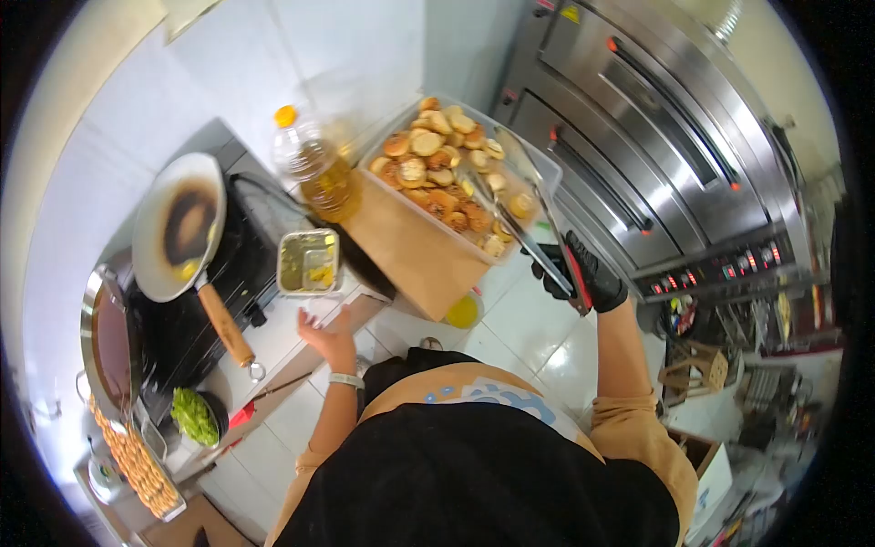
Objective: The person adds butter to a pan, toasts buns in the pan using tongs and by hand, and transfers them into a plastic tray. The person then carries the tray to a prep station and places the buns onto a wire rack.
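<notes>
My right hand (583, 271), in a black glove, grips metal tongs (512, 226) with red on the handle. The tongs' arms are spread over a clear plastic bin (398, 194) heaped with small toasted bread rounds (436, 187). Whether the tips pinch a piece is too small to tell. My left hand (330, 337) is bare, fingers apart and holding nothing, just below a square metal tin (308, 263) with yellow chunks inside. Beyond it, a light-coloured frying pan (187, 228) with a wooden handle sits on the black stove (239, 283), browned inside with a yellow lump.
An oil bottle (319, 173) with a yellow cap stands left of the bin. A wide pot (111, 351) of brown liquid, a bowl of green leaves (194, 417) and a tray of browned pieces (137, 460) are at left. Steel ovens (629, 137) stand at right.
</notes>
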